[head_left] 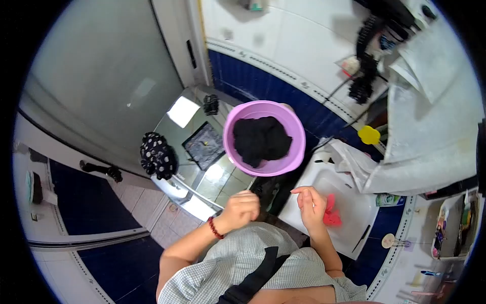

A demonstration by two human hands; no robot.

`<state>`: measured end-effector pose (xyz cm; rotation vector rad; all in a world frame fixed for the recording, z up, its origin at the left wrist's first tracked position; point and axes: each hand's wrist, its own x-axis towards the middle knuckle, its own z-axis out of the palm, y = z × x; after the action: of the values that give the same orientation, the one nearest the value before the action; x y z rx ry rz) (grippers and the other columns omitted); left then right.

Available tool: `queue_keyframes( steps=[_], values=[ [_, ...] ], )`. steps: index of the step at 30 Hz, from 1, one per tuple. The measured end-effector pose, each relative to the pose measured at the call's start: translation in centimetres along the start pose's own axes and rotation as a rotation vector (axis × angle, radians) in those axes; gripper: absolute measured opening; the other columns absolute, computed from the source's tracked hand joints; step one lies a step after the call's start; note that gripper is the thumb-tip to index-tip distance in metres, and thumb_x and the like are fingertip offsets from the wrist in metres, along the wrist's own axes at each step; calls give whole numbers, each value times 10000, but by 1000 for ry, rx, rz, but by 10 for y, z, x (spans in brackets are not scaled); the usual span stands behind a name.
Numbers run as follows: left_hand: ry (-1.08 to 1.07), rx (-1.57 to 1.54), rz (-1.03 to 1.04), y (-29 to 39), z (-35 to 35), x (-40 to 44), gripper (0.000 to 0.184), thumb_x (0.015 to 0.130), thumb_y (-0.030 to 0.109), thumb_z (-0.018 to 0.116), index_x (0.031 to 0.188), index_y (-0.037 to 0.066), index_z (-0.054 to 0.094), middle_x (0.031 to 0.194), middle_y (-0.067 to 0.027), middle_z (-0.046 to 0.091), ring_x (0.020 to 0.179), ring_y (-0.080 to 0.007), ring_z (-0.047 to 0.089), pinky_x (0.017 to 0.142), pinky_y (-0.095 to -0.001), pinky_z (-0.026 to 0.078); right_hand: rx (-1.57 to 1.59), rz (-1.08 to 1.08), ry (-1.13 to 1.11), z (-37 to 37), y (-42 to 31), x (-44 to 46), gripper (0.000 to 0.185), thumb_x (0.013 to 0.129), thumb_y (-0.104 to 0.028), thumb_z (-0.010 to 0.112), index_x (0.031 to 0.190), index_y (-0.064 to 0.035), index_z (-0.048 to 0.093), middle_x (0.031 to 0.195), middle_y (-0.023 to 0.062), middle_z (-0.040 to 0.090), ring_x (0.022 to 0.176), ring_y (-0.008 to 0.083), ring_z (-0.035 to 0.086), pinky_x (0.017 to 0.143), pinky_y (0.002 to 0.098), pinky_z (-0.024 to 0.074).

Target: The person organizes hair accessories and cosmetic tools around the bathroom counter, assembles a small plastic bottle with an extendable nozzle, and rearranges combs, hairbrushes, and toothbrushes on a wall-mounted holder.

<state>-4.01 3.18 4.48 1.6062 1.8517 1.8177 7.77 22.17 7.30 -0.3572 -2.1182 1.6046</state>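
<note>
My left hand [240, 210], with a red bead bracelet on its wrist, is raised in front of my body with its fingers curled in; whether anything is inside cannot be made out. My right hand [311, 205] is held up over the near edge of the white sink [298, 209], its fingers bent and close together, with nothing visible in them. Beyond both hands, a pink-purple basin [298, 159] holds a bundle of black cloth [260, 141]. Neither hand touches the basin. A red-pink item [331, 212] lies inside the sink.
Left of the basin is a glass-topped surface [220, 187] with a dark square item [204, 145] and a polka-dot cloth item [158, 156]. A pale sheet [430, 111] hangs at the right, beside a yellow object [369, 135]. A toiletry holder [440, 228] is far right.
</note>
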Motion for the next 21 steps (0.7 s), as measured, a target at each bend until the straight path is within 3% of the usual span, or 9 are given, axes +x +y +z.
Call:
queue_keyframes(
  steps=[3, 4, 7, 8, 15, 19, 21],
  values=[
    [381, 152, -241, -15, -57, -64, 139, 558, -90, 442, 507, 36, 468, 541, -67, 502, 520, -223, 505, 547, -319, 406, -128, 28, -83, 54, -7, 15, 225, 938, -114, 473, 871, 7, 651, 668, 33, 577, 538, 65, 475, 502, 226, 373],
    [500, 147, -338, -16, -75, -82, 135, 571, -96, 419, 513, 16, 467, 542, -78, 501, 515, -196, 491, 532, -290, 385, -135, -6, -101, 71, -2, 17, 193, 923, -104, 501, 868, 4, 651, 731, 70, 623, 557, 112, 530, 526, 243, 411],
    [808, 112, -426, -33, -125, -109, 174, 638, -103, 367, 525, 3, 448, 582, -76, 494, 549, -140, 458, 522, -249, 331, -200, -66, -173, 121, -5, 25, 160, 908, -100, 528, 877, 0, 648, 766, 102, 637, 598, 169, 590, 550, 263, 440],
    [821, 73, -421, -38, -142, -112, 180, 648, -103, 360, 532, 11, 438, 587, -67, 480, 558, -134, 443, 530, -244, 320, -206, -122, -179, 137, -5, 27, 133, 889, -101, 553, 879, -5, 646, 781, 121, 640, 645, 228, 626, 572, 286, 467],
    [746, -20, -349, -75, -220, -79, 194, 668, -114, 365, 536, 5, 444, 596, -77, 496, 568, -139, 459, 534, -235, 337, -417, -221, -233, 196, -22, 25, 75, 833, -91, 614, 815, -18, 626, 737, 91, 622, 604, 252, 608, 536, 315, 480],
    [713, -102, -332, -104, -229, -61, 199, 682, -121, 376, 549, 2, 460, 606, -62, 503, 573, -127, 456, 532, -235, 337, -583, -69, -168, 187, -15, 12, 156, 847, -156, 607, 738, -44, 598, 663, 97, 576, 550, 264, 571, 495, 338, 440],
    [669, 26, -315, -120, -230, -47, 198, 703, -120, 385, 572, -8, 482, 618, -59, 506, 587, -125, 464, 539, -238, 339, -654, -32, -120, 178, -12, 6, 281, 858, -191, 602, 635, -40, 523, 572, 109, 485, 484, 274, 497, 458, 363, 376]
  ],
)
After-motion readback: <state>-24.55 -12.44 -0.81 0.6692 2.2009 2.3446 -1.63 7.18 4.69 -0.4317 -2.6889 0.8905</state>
